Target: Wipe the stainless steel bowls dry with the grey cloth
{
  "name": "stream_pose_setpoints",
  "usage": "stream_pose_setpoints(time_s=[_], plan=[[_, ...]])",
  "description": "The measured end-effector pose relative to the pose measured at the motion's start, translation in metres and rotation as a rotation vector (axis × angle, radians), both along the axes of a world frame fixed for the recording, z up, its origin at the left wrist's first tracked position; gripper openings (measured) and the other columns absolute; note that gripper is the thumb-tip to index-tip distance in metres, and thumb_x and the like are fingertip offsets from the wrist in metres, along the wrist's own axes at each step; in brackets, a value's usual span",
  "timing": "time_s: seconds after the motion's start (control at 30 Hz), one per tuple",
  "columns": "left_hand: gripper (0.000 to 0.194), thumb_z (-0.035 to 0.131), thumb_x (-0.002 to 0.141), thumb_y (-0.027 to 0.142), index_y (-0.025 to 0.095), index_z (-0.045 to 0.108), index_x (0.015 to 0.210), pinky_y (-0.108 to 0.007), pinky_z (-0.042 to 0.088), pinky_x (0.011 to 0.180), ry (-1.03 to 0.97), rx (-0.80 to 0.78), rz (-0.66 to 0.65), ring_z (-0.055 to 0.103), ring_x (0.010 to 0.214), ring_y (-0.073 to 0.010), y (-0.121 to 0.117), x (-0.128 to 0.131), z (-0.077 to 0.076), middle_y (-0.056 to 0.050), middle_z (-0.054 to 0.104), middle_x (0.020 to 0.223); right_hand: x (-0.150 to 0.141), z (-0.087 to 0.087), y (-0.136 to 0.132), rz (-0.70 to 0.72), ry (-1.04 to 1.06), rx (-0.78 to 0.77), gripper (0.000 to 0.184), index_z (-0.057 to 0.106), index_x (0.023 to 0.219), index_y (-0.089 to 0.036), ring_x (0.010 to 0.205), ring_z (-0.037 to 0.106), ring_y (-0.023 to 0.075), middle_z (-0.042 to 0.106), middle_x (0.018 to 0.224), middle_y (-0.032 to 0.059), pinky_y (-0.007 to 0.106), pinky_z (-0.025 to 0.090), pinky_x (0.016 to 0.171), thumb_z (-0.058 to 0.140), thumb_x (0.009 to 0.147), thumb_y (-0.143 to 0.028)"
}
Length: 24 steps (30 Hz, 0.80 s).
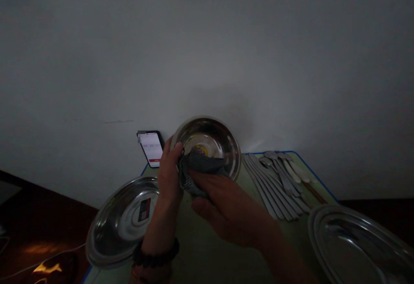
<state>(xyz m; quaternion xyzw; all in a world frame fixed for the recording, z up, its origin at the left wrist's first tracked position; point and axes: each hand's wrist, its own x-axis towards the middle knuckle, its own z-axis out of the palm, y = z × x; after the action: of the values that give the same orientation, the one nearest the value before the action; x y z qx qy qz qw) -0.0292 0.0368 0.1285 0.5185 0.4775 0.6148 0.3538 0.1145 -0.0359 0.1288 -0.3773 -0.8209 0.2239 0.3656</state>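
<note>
A shiny metal bowl [207, 125] is held up and tilted toward me over the table, with a yellow and red sticker [201, 149] on its inner bottom. My left hand [168, 170] grips its left rim, thumb over the edge. Inside the bowl lies a dark checked cloth [203, 163], bunched at its left end. My right hand [226, 206] presses this cloth against the bowl's lower inside; its fingertips are partly hidden in the fabric.
A larger metal basin [106, 223] with a dark label stands at left, another metal basin [349, 249] at right. Several knives and spoons [274, 185] lie fanned on the green table [207, 249]. A phone [152, 149] showing a timer leans against the wall [207, 51].
</note>
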Motion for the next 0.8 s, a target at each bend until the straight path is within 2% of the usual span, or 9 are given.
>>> stream_pose_setpoints(time_s=[0.1, 0.2, 0.27, 0.4, 0.5, 0.67, 0.8], plan=[[0.028, 0.052, 0.078, 0.036, 0.022, 0.060, 0.101, -0.034, 0.043, 0.097, -0.034, 0.002, 0.081, 0.056, 0.113, -0.0251, -0.005, 0.008, 0.013, -0.004, 0.066, 0.112, -0.002, -0.001, 0.004, -0.002, 0.041, -0.017, 0.043, 0.055, 0.125, -0.019, 0.120, 0.054, 0.0153, 0.065, 0.122, 0.0044, 0.032, 0.041, 0.102, 0.024, 0.100, -0.034], [0.030, 0.050, 0.078, 0.031, 0.019, 0.061, 0.103, -0.033, 0.044, 0.094, 0.050, 0.006, 0.111, 0.058, 0.111, -0.0244, -0.007, 0.012, 0.018, -0.006, 0.066, 0.113, 0.003, -0.006, 0.010, -0.128, -0.085, -0.052, 0.040, 0.066, 0.108, -0.020, 0.115, 0.058, 0.0166, 0.070, 0.109, 0.0040, 0.034, 0.042, 0.102, 0.028, 0.099, -0.029], [0.034, 0.048, 0.079, 0.030, 0.017, 0.060, 0.107, -0.033, 0.046, 0.091, 0.081, -0.001, 0.058, 0.060, 0.107, -0.0246, -0.006, 0.012, 0.017, -0.007, 0.067, 0.111, 0.008, -0.012, 0.013, -0.235, -0.219, -0.044, 0.038, 0.068, 0.107, -0.017, 0.116, 0.058, 0.0196, 0.069, 0.113, 0.0069, 0.038, 0.041, 0.104, 0.032, 0.097, -0.025], [0.040, 0.053, 0.079, 0.035, 0.016, 0.062, 0.113, -0.032, 0.045, 0.093, 0.085, -0.017, -0.083, 0.060, 0.109, -0.0252, -0.005, 0.010, 0.014, -0.006, 0.068, 0.113, 0.015, -0.029, 0.019, -0.466, -0.434, -0.012, 0.041, 0.056, 0.127, -0.006, 0.130, 0.044, 0.0255, 0.054, 0.135, 0.0139, 0.044, 0.032, 0.111, 0.037, 0.095, -0.024], [0.043, 0.054, 0.080, 0.037, 0.016, 0.063, 0.116, -0.033, 0.044, 0.096, 0.077, -0.057, -0.223, 0.058, 0.113, -0.0257, -0.006, 0.010, 0.012, -0.006, 0.067, 0.118, 0.018, -0.039, 0.024, -0.562, -0.495, 0.048, 0.048, 0.042, 0.138, -0.004, 0.138, 0.031, 0.0259, 0.036, 0.148, 0.0125, 0.045, 0.026, 0.115, 0.035, 0.093, -0.021], [0.041, 0.056, 0.082, 0.039, 0.018, 0.066, 0.115, -0.036, 0.044, 0.097, -0.030, -0.137, -0.455, 0.061, 0.109, -0.0262, -0.004, 0.009, 0.002, -0.005, 0.072, 0.108, 0.019, -0.041, 0.028, -0.598, -0.450, 0.143, 0.053, 0.029, 0.145, -0.010, 0.143, 0.017, 0.0248, 0.017, 0.155, 0.0059, 0.048, 0.021, 0.116, 0.029, 0.094, -0.018], [0.039, 0.054, 0.084, 0.044, 0.018, 0.070, 0.107, -0.040, 0.039, 0.104, -0.100, -0.219, -0.518, 0.059, 0.114, -0.0255, 0.001, 0.011, -0.010, -0.006, 0.074, 0.103, 0.016, -0.037, 0.028, -0.521, -0.294, 0.096, 0.056, 0.018, 0.148, -0.011, 0.145, 0.004, 0.0234, 0.007, 0.157, 0.0079, 0.050, 0.016, 0.117, 0.028, 0.095, -0.020]])
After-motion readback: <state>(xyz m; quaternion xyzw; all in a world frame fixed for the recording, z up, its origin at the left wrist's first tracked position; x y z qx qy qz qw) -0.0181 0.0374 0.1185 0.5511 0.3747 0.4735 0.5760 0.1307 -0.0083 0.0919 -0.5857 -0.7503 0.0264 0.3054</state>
